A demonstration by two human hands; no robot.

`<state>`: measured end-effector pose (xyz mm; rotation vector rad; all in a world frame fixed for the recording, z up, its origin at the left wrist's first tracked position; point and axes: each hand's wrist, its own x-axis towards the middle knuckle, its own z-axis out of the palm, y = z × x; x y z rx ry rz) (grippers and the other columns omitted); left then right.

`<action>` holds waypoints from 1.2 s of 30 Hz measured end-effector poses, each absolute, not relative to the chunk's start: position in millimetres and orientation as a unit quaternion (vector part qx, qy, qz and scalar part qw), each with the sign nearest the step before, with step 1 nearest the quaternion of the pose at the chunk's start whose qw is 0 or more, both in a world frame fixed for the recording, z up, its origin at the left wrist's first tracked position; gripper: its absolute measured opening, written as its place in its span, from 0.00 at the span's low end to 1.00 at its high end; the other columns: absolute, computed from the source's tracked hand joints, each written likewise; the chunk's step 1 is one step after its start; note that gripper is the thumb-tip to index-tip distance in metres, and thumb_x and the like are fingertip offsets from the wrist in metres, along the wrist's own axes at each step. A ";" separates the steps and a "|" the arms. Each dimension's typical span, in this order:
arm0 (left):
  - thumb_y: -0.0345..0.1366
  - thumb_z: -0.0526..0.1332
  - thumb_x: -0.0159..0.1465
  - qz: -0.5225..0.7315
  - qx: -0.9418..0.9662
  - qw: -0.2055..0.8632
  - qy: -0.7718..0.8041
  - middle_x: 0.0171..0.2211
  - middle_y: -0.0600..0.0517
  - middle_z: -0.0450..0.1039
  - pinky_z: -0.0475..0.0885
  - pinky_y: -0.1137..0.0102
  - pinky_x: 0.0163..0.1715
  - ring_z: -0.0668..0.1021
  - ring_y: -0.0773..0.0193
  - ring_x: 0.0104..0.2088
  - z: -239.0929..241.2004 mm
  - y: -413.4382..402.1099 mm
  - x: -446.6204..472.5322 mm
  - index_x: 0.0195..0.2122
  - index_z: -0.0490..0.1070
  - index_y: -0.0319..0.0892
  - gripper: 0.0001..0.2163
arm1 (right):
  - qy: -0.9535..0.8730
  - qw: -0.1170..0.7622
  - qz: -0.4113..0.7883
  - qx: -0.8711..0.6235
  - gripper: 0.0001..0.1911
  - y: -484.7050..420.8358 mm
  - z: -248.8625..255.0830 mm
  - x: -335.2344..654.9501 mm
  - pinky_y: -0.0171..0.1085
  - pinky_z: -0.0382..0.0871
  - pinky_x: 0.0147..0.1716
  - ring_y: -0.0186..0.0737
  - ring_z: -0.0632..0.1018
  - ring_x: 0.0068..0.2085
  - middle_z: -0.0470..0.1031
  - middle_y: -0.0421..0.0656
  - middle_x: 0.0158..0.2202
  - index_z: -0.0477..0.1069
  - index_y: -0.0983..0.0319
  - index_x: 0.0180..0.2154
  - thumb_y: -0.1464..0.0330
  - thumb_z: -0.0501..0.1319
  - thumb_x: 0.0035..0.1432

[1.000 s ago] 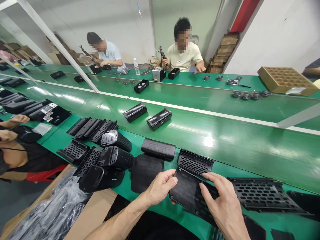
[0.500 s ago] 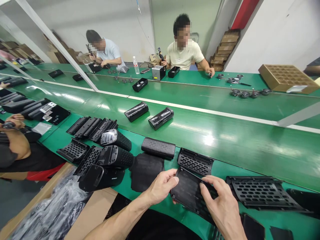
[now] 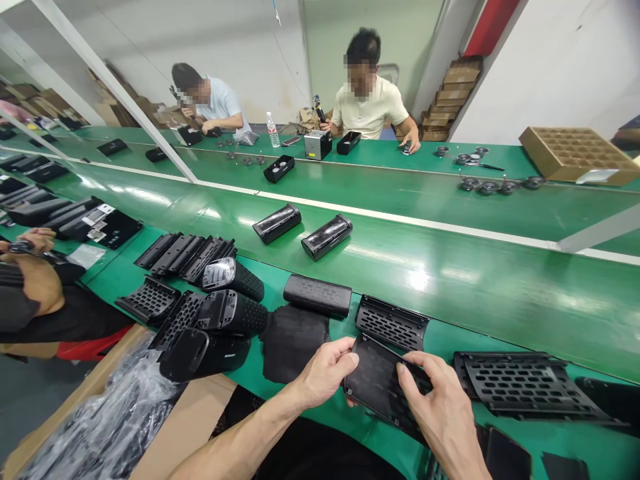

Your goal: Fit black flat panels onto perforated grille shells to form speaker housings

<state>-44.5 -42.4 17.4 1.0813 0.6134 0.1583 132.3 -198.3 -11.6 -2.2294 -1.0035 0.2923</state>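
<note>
Between my hands is a black plastic speaker grille [image 3: 383, 377], inner side up, with a dark sheet lying over its holes. My left hand [image 3: 327, 373] pinches its left edge, thumb on top and fingers partly hidden beneath. My right hand [image 3: 440, 407] grips the far right edge with its fingers, the thumb pressed on the dark sheet. Just beyond it lies a perforated grille [image 3: 393, 322]. To the left are a stack of dark fabric-like sheets [image 3: 295, 343] and a closed grille piece [image 3: 317, 295]. More open grilles [image 3: 525, 383] rest to the right.
Black speaker housings [image 3: 233, 313] and stacked grilles [image 3: 183, 257] crowd the bench at left. Two speaker bodies [image 3: 327, 237] lie on the green belt. Co-workers [image 3: 373, 100] sit across it; another person's arm [image 3: 43, 267] is at far left. A carton with plastic bags [image 3: 110, 413] stands below.
My right thumb has slid slightly left over the dark sheet; my left hand keeps its hold. The speaker bodies on the belt have shifted slightly right. The co-worker's hand opposite has moved left.
</note>
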 end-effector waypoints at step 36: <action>0.46 0.67 0.65 0.060 0.420 0.858 0.291 0.23 0.54 0.73 0.71 0.75 0.14 0.74 0.69 0.15 6.0 -25.2 -45.4 0.40 0.70 0.37 0.16 | -0.131 0.480 0.435 -0.751 0.31 -270.9 -23.8 151.3 0.40 0.61 0.33 0.41 0.68 0.29 0.69 0.37 0.23 0.72 0.60 0.54 0.43 0.63 0.62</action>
